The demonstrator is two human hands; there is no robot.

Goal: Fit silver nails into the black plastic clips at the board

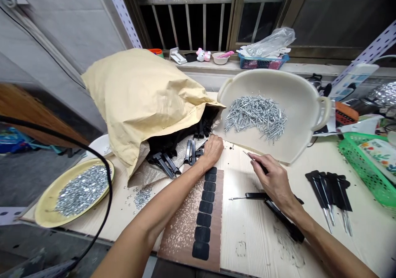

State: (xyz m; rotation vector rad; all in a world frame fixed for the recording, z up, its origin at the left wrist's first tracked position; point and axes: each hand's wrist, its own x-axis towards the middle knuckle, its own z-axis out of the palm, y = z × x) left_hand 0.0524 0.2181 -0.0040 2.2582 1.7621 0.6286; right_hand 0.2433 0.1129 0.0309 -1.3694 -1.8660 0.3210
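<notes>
Our right hand [274, 179] clenches a pin [250, 156] beside the tray [303, 104]. Our left hand [213, 148] rests on clips [190, 151] at the sack [139, 100] mouth, and we cannot tell its grip. Tugging one could drag the tangle across the counter [247, 236].

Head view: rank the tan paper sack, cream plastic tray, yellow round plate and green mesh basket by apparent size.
1. tan paper sack
2. cream plastic tray
3. yellow round plate
Unranked: green mesh basket, cut off by the frame edge.

Paper sack [139, 92] and cream tray [305, 98] block the far side; near tabletop [247, 232] open.
</notes>
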